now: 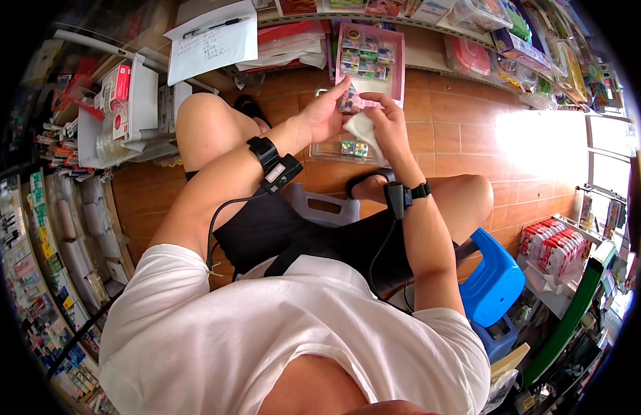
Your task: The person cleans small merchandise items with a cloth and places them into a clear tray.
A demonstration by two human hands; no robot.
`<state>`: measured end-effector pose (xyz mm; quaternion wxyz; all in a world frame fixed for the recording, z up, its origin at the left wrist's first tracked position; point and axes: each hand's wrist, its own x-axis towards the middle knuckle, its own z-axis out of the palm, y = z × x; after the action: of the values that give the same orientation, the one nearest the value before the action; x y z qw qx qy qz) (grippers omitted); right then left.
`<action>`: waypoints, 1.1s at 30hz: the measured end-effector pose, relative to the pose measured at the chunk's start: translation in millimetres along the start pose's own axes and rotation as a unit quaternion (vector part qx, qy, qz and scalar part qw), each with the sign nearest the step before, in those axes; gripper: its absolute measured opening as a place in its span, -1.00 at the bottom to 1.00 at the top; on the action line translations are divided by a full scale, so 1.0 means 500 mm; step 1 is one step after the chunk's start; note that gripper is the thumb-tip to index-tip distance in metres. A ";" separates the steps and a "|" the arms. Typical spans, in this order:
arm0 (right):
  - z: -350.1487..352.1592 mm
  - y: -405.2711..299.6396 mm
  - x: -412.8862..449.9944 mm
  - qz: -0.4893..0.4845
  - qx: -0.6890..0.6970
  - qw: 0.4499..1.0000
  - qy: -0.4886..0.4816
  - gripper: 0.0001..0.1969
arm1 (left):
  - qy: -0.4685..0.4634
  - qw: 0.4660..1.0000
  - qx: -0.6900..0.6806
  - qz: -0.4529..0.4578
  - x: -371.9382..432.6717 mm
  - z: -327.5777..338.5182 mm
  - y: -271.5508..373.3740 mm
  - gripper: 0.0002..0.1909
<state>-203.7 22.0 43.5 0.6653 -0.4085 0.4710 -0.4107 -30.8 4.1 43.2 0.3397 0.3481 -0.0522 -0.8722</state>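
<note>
My left hand grips a small clear case with colourful contents between thumb and fingers. Right beside it, my right hand holds a folded white cloth or tissue, its lower end hanging down. Just beyond both hands lies a pink box, where several similar small cases sit in rows with a round yellowish item. Below my hands, a clear plastic tray or lid on the floor contains two little multicoloured cubes. The fingers partly cover the held case.
Goods fill the shelf ahead. A handwritten paper with a pen lies at upper left, above a white rack. At right are a blue plastic stool and red-and-white packs. Brown tile floor lies between.
</note>
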 end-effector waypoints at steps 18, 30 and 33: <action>0.013 0.030 -0.010 -0.030 -0.032 0.997 -0.062 -0.48 | 0.059 0.789 0.449 0.415 0.026 -0.038 -0.007 -0.61; 0.004 0.039 -0.011 -0.084 -0.096 0.990 -0.062 -0.51 | 0.051 0.908 0.382 0.164 0.008 -0.036 -0.012 -0.59; -0.010 0.049 -0.006 -0.029 -0.186 0.981 -0.055 -0.64 | 0.060 0.975 0.210 -0.036 0.006 -0.056 -0.007 -0.65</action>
<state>-205.2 32.2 20.5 0.5901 -0.5606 0.4898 -0.3123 -16.1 9.2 19.2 0.2302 0.4652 -0.2015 -0.8307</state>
